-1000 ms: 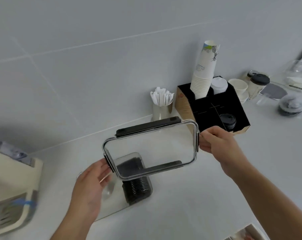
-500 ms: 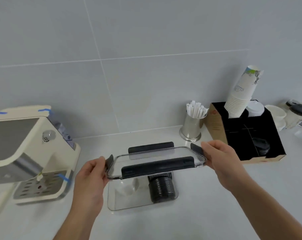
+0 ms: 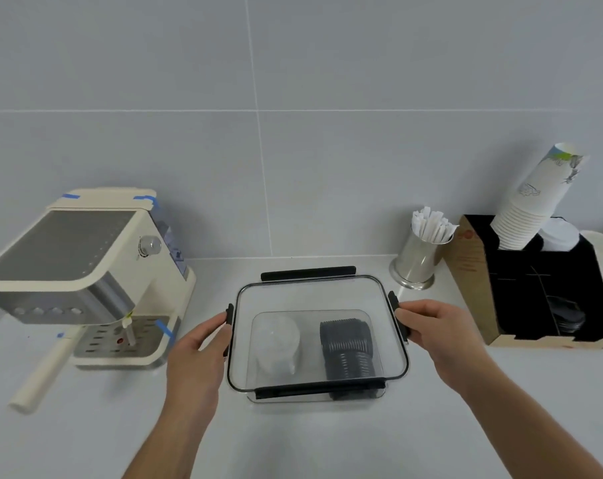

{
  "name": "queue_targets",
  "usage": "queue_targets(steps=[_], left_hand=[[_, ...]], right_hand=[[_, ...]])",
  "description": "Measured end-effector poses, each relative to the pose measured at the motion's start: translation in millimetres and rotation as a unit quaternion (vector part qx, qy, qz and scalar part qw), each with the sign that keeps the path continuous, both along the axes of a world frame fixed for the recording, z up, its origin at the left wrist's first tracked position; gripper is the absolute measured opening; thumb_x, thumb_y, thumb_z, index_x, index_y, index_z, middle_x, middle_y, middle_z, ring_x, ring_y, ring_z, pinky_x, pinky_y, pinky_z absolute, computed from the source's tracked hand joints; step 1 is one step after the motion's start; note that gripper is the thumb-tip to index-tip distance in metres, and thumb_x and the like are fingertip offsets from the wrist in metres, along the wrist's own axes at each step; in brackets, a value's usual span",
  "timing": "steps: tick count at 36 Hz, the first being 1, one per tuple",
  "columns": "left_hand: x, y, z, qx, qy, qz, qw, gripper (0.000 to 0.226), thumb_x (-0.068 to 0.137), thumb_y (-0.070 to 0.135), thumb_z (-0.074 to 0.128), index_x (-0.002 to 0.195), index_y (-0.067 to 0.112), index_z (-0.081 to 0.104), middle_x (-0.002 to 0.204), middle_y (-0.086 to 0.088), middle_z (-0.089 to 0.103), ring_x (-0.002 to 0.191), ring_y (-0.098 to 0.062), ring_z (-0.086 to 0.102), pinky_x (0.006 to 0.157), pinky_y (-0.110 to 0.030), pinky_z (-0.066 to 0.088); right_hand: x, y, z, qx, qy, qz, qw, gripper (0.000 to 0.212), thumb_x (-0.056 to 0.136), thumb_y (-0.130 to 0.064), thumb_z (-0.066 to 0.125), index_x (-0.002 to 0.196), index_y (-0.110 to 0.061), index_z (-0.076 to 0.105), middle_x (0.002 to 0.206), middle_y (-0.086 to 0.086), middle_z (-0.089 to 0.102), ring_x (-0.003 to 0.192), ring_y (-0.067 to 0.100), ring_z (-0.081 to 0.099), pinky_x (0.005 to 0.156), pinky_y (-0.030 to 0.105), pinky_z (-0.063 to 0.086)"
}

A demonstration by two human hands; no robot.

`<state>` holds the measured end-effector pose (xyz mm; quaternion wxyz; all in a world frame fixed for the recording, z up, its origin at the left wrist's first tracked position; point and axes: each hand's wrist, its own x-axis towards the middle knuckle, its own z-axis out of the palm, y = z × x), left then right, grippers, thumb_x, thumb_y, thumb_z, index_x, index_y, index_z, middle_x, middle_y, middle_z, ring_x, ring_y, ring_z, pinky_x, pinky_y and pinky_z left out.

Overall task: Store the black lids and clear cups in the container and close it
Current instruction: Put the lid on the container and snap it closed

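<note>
A clear rectangular container (image 3: 319, 397) stands on the white counter in front of me. Inside it, a stack of clear cups (image 3: 278, 344) lies on the left and a stack of black lids (image 3: 348, 347) on the right. The clear container lid (image 3: 314, 293) with black latches lies flat over the container. My left hand (image 3: 198, 350) grips the lid's left latch and my right hand (image 3: 435, 328) grips its right latch. Whether the lid is fully seated cannot be told.
A cream coffee machine (image 3: 85, 271) stands at the left with its handle sticking forward. A steel cup of wrapped straws (image 3: 419, 257) and a black cardboard organiser (image 3: 549, 292) with stacked paper cups (image 3: 535, 202) stand at the right, against the tiled wall.
The lid was held tilted up, then levelled, and has come down flat over the container. Both hands kept hold of its ends throughout. The view swung left and down.
</note>
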<state>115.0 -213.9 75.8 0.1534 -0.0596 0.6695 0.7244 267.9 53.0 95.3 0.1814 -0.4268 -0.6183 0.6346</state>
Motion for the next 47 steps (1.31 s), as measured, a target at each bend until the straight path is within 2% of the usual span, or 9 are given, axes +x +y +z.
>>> queue_targets(steps=[3, 8, 11, 14, 19, 25, 34, 43, 47], left_hand=[[-3.4, -2.5, -4.8, 0.002, -0.005, -0.004, 1.000, 0.027, 0.090, -0.001, 0.060, 0.107, 0.015, 0.074, 0.108, -0.004, 0.075, 0.099, -0.026, 0.069, 0.095, -0.040, 0.051], [-10.7, -0.2, -21.7, -0.009, -0.035, 0.011, 0.999, 0.017, 0.087, 0.001, 0.067, 0.097, 0.013, 0.075, 0.100, -0.012, 0.075, 0.089, -0.028, 0.066, 0.091, -0.042, 0.053], [-14.7, 6.2, -35.2, -0.025, -0.047, 0.016, 0.998, 0.014, 0.082, 0.004, 0.074, 0.093, 0.013, 0.074, 0.097, -0.010, 0.074, 0.083, -0.024, 0.066, 0.082, -0.035, 0.054], [-17.3, 13.4, -48.3, -0.068, -0.041, 0.014, 0.997, 0.019, 0.078, 0.004, 0.078, 0.093, 0.013, 0.073, 0.095, -0.005, 0.074, 0.081, -0.019, 0.067, 0.078, -0.029, 0.052], [-22.1, 19.9, -61.0, -0.126, -0.031, 0.003, 0.991, 0.029, 0.076, 0.002, 0.080, 0.102, 0.009, 0.071, 0.096, -0.004, 0.073, 0.089, -0.020, 0.068, 0.084, -0.029, 0.050], [-28.2, 21.6, -73.9, -0.168, -0.019, -0.006, 0.986, 0.027, 0.076, 0.001, 0.079, 0.096, 0.017, 0.068, 0.093, -0.003, 0.072, 0.089, -0.022, 0.069, 0.083, -0.030, 0.052], [-27.7, 20.5, -79.9, -0.219, 0.015, -0.028, 0.975, 0.026, 0.074, 0.004, 0.078, 0.080, 0.027, 0.067, 0.085, 0.006, 0.073, 0.084, -0.015, 0.070, 0.082, -0.030, 0.053], [-25.9, 21.3, -81.3, -0.242, 0.028, -0.049, 0.969, 0.020, 0.074, 0.006, 0.079, 0.083, 0.020, 0.068, 0.084, 0.004, 0.074, 0.082, -0.013, 0.070, 0.079, -0.034, 0.057], [-25.2, 22.1, -82.9, -0.250, 0.038, -0.053, 0.966, 0.019, 0.076, 0.006, 0.077, 0.084, 0.020, 0.067, 0.084, 0.007, 0.072, 0.081, -0.010, 0.068, 0.073, -0.025, 0.052]], right_hand=[[-4.4, -1.8, -4.9, 0.011, -0.010, 0.003, 1.000, 0.011, 0.079, 0.002, 0.072, 0.080, -0.008, 0.077, 0.086, 0.015, 0.077, 0.093, 0.039, 0.071, 0.092, 0.044, 0.057], [-13.5, -0.3, -23.7, 0.024, -0.061, 0.003, 0.998, 0.016, 0.074, 0.001, 0.070, 0.079, -0.012, 0.078, 0.082, 0.013, 0.077, 0.094, 0.042, 0.069, 0.091, 0.052, 0.057], [-19.5, 0.7, -38.4, 0.023, -0.091, -0.001, 0.996, 0.017, 0.073, 0.003, 0.066, 0.078, -0.011, 0.076, 0.081, 0.014, 0.075, 0.085, 0.037, 0.070, 0.087, 0.053, 0.058], [-23.6, -0.7, -50.9, 0.026, -0.116, -0.004, 0.993, 0.015, 0.074, 0.004, 0.065, 0.077, -0.009, 0.073, 0.082, 0.014, 0.073, 0.074, 0.026, 0.064, 0.083, 0.049, 0.057], [-26.1, 0.7, -66.0, 0.037, -0.142, -0.001, 0.989, 0.012, 0.074, -0.007, 0.079, 0.082, -0.007, 0.070, 0.084, 0.012, 0.072, 0.070, 0.023, 0.062, 0.066, 0.034, 0.054], [-32.6, 4.4, -73.0, 0.043, -0.181, 0.016, 0.982, 0.012, 0.075, -0.005, 0.077, 0.080, -0.008, 0.067, 0.082, 0.012, 0.072, 0.061, 0.019, 0.057, 0.051, 0.028, 0.043], [-30.9, 3.1, -71.7, 0.076, -0.209, 0.041, 0.974, 0.011, 0.075, -0.003, 0.074, 0.079, -0.010, 0.066, 0.079, 0.007, 0.073, 0.068, 0.021, 0.067, 0.054, 0.026, 0.047], [-27.8, 5.8, -71.6, 0.091, -0.223, 0.043, 0.970, 0.014, 0.075, -0.002, 0.073, 0.081, -0.013, 0.066, 0.080, 0.004, 0.074, 0.075, 0.025, 0.071, 0.060, 0.030, 0.055], [-27.5, 5.6, -72.9, 0.085, -0.217, 0.041, 0.972, 0.015, 0.074, -0.001, 0.073, 0.081, -0.013, 0.066, 0.080, 0.004, 0.074, 0.075, 0.025, 0.071, 0.058, 0.026, 0.050]])
